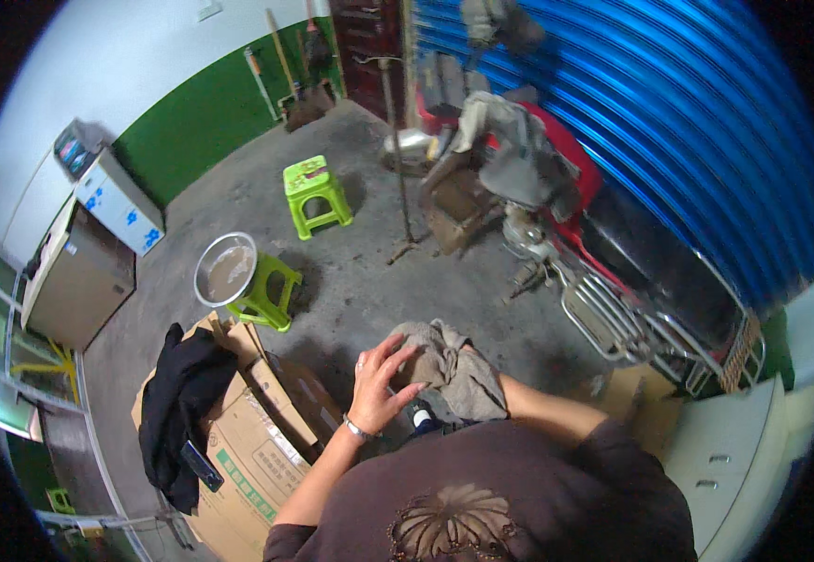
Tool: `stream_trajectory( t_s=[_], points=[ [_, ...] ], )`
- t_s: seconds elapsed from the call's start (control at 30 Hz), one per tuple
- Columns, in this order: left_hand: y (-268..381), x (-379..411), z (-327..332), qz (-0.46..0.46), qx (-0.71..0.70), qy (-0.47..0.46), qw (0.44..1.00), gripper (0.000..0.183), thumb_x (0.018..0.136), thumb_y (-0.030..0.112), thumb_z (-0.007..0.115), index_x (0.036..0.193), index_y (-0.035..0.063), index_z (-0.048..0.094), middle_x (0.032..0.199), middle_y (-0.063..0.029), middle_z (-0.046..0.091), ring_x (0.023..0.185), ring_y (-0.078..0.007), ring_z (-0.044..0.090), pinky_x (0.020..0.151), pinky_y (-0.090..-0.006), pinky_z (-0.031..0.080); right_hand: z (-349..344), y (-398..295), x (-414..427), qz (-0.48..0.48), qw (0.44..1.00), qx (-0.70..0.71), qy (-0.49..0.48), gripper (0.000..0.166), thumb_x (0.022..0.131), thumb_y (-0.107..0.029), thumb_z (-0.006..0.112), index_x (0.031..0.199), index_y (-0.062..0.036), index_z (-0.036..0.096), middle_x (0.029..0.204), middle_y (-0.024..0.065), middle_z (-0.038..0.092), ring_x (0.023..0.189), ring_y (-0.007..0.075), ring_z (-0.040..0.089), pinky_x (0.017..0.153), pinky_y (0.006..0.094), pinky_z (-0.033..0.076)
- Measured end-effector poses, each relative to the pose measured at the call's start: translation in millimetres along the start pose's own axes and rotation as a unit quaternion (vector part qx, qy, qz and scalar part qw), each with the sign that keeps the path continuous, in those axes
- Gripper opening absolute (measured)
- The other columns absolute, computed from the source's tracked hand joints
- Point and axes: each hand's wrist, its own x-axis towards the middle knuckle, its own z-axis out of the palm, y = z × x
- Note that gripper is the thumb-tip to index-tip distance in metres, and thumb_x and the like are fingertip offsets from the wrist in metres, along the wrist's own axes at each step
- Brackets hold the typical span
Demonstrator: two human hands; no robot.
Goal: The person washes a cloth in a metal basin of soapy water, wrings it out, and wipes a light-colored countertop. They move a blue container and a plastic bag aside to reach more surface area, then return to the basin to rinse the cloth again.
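A crumpled grey-beige cloth [449,365] lies over my right hand and wrist, in front of my body. The cloth hides the right hand, so its fingers do not show. My left hand [382,386], with a ring and a metal bracelet, is at the cloth's left side, fingers spread and curved. Whether its fingertips touch the cloth cannot be told. A basin of cloudy water [226,270] rests on a green plastic stool [270,291] ahead to the left. Farther off stands another green plastic stool [315,193] with a patterned seat.
Cardboard boxes [252,435] at my left carry black clothing [185,407] and a smartphone [202,466]. A red motorcycle [582,239] with draped cloths stands at the right, before a blue roller shutter [694,140]. A metal stand [398,154] rises ahead. A pale cabinet [723,456] is at lower right.
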Motion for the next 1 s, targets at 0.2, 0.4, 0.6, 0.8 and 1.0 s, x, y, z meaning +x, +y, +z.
stream_trajectory(
  t_s=[0.2,0.4,0.6,0.8,1.0],
  points=[
    [-72,32,-24,-0.091,-0.054,0.039,0.994,0.077,0.066,0.031,0.079,0.131,0.0103,0.044,0.132,-0.0194,0.039,0.115,-0.0371,0.042,0.097,-0.0431,0.036,61,-54,76,0.056,0.996,-0.062,-0.025,0.042,0.096,-0.039,0.036,0.122,-0.0082,0.050,0.116,0.0087,0.059,0.098,0.0253,0.060,0.083,0.0408,0.051],
    [-128,58,-30,-0.234,-0.104,0.114,0.960,0.041,0.077,0.015,0.070,0.111,0.0031,0.051,0.116,-0.0178,0.049,0.106,-0.0326,0.050,0.089,-0.0376,0.043,80,-78,154,0.174,0.982,-0.016,-0.067,0.040,0.096,-0.036,0.036,0.121,-0.0074,0.050,0.118,0.0091,0.058,0.103,0.0238,0.057,0.089,0.0458,0.046],
    [-192,94,-49,-0.310,-0.172,0.174,0.919,0.028,0.085,0.013,0.061,0.108,0.0026,0.050,0.091,-0.0096,0.056,0.078,-0.0191,0.056,0.065,-0.0313,0.048,98,-119,231,0.257,0.960,-0.092,-0.056,0.043,0.093,-0.041,0.040,0.121,-0.0099,0.052,0.119,0.0063,0.058,0.105,0.0248,0.056,0.091,0.0468,0.045],
    [-273,163,-93,-0.375,-0.218,0.227,0.872,0.030,0.087,0.003,0.054,0.115,-0.0002,0.044,0.112,-0.0076,0.052,0.101,-0.0160,0.049,0.092,-0.0292,0.038,51,-174,350,0.338,0.927,-0.159,-0.046,0.047,0.095,-0.041,0.038,0.124,-0.0067,0.051,0.110,0.0154,0.061,0.095,0.0311,0.062,0.081,0.0440,0.052],
    [-344,227,-147,-0.363,-0.277,0.395,0.797,0.027,0.088,0.004,0.053,0.113,0.0020,0.044,0.105,-0.0075,0.055,0.092,-0.0144,0.052,0.082,-0.0281,0.044,74,-232,436,0.401,0.902,-0.139,-0.077,0.052,0.093,-0.051,0.040,0.127,-0.0133,0.049,0.115,0.0158,0.060,0.097,0.0268,0.061,0.082,0.0415,0.050]
  ],
)
